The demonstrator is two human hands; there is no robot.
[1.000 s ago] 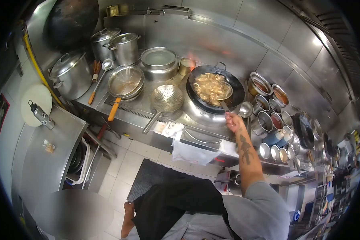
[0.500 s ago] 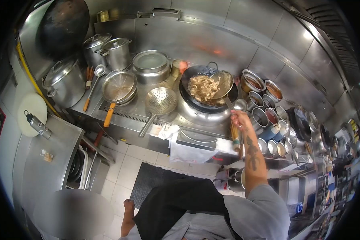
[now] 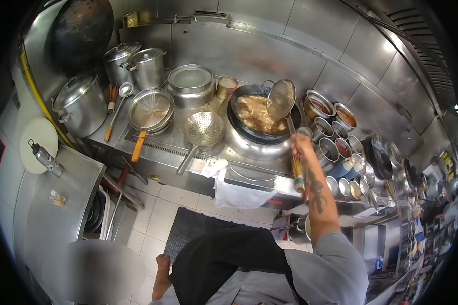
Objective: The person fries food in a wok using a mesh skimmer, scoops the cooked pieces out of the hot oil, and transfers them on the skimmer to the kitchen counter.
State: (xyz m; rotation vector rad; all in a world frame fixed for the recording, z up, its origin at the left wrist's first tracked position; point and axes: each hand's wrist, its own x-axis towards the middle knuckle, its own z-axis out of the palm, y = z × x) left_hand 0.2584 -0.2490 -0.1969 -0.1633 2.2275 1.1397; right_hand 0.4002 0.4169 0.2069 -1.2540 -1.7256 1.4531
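Skimmer (image 3: 281,100) above wok (image 3: 252,133), right fingers (image 3: 294,144) grasping its handle (image 3: 291,125); left fingers (image 3: 163,261) seemingly curled

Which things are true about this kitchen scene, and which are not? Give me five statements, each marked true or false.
1. The right hand holds a skimmer by its handle. True.
2. The wok has food in it. True.
3. The left hand grips the wok. False: the left hand is down low, apart from the wok.
4. The perforated strainer hangs on the wall. False: the perforated strainer lies on the stove top.
5. An orange-handled sieve sits left of the perforated strainer. True.
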